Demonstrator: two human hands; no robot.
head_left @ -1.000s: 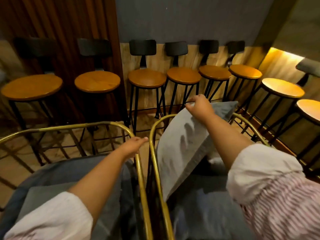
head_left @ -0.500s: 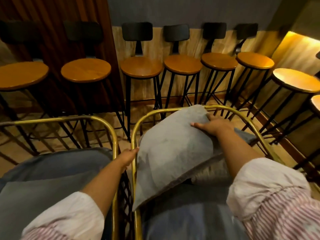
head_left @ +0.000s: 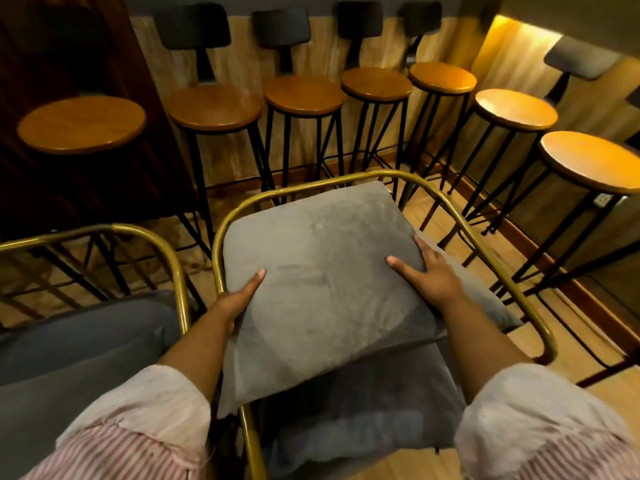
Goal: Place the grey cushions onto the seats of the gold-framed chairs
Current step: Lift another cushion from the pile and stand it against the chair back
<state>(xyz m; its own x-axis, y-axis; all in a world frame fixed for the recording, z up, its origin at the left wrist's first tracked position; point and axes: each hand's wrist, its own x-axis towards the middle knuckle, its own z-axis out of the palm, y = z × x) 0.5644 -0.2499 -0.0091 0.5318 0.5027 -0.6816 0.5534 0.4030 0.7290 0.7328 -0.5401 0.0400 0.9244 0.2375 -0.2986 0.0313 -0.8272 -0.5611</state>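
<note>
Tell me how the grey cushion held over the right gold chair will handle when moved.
Probably soft and floppy: the cushion bulges and dents around the left hand and right hand. Likely light for its bulk, since both hands hold it only at the edges. Its velvety cover should grip rather than slip. It won't roll, though it may sag over the chair frame.

Seven stools [head_left: 214,106], two gold-framed chairs [head_left: 540,327], two hands [head_left: 433,271]

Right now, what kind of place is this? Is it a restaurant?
Probably a cafe or bar, though I can't be sure. A row of tall wooden-topped bar stools lines the wall, gold-framed chairs stand in front, and both hands hold a grey cushion over one seat.
</note>
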